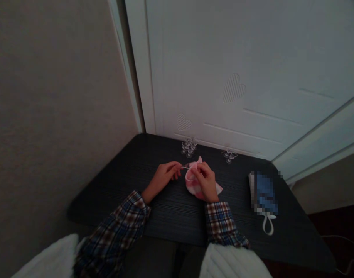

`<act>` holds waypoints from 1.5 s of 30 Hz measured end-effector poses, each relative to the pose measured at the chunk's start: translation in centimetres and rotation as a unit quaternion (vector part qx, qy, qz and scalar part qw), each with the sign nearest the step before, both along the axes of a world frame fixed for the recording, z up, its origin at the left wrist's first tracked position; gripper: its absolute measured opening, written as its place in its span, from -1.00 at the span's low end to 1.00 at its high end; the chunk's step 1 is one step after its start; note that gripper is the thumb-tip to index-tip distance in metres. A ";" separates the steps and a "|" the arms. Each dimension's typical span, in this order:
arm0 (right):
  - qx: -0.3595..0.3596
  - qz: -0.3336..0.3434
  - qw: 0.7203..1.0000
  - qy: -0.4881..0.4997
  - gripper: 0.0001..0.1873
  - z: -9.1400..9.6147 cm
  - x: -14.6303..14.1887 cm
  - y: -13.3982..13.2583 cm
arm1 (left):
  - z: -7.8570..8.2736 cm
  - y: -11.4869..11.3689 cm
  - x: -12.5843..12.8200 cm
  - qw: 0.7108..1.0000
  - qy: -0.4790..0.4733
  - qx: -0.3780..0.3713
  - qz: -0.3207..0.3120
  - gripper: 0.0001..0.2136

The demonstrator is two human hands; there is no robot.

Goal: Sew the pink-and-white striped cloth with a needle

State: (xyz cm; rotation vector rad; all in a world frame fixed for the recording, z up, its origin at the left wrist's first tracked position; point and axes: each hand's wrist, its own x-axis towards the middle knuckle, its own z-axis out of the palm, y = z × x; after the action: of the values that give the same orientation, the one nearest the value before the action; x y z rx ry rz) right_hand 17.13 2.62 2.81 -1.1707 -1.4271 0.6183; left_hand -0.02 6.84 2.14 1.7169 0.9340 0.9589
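Note:
Over the middle of the dark table, my left hand (167,173) is closed, pinching the base end of a small clear goblet (185,166) that lies sideways. My right hand (205,179) is closed on a pink and white cloth (193,186), which hangs in folds beneath the fingers. The goblet's bowl end meets the cloth's upper left edge; how much of it the cloth covers I cannot tell. Just beyond my hands, a cluster of several similar small goblets (189,146) stands upright. A smaller group of goblets (229,155) is farther right.
A blurred blue item (265,191) with a pale edge and a white loop strap (268,226) lies on the right of the dark table (171,218). A white panel with raised hearts (191,85) rises behind the table, and a wall (64,96) borders the left.

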 end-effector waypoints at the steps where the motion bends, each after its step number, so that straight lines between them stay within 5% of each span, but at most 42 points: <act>1: 0.001 0.000 1.000 -0.006 -0.84 0.0 0.0 0.0 | -0.2 0.1 0.0 1.000 0.001 -0.004 -0.001 -0.66; 9: 0.003 -0.046 0.999 -0.011 -0.81 -0.5 0.4 0.2 | -0.2 -0.1 0.5 0.998 -0.027 -0.029 -0.044 -0.62; 19: 0.003 -0.023 1.000 0.000 -0.81 -0.5 0.2 0.2 | 0.1 0.0 0.0 0.999 -0.021 -0.007 -0.024 -0.73; 32: -0.003 -0.038 0.999 -0.011 -0.82 -0.5 0.2 0.2 | -0.2 -0.1 0.4 0.999 -0.021 -0.026 -0.038 -0.59; 45: -0.004 -0.009 1.000 0.005 -0.84 -0.2 -0.1 0.1 | 0.5 -0.2 0.1 0.999 -0.015 -0.029 -0.033 -0.66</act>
State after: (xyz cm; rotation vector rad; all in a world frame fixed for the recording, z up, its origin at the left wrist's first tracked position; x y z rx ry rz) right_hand 17.03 2.68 2.63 -1.1843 -1.4049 0.6173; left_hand 0.05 6.65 2.61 1.6700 0.8717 0.9029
